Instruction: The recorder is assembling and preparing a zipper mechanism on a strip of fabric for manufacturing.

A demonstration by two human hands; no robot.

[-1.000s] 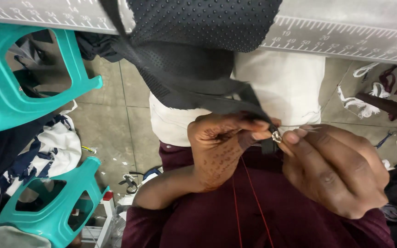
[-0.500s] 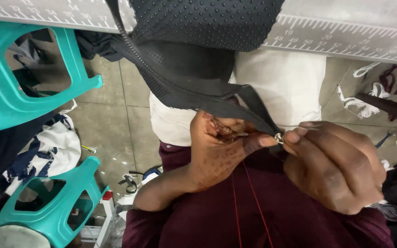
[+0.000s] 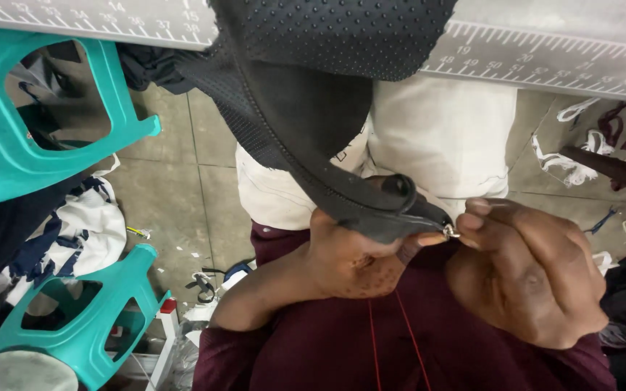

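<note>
Fingers of left hand [image 3: 353,250] grip black fabric [image 3: 313,108] — right hand [image 3: 527,271] pinches zipper slider [image 3: 450,232].

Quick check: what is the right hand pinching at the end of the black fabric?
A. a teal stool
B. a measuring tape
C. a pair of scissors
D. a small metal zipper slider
D: the right hand pinches a small silvery slider at the tip of the fabric, which the left hand holds.

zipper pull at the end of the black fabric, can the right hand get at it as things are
Probably yes: the right hand already has its fingertips at the small metal zipper pull, with nothing between them. The left hand grips the black fabric beside it.
</note>
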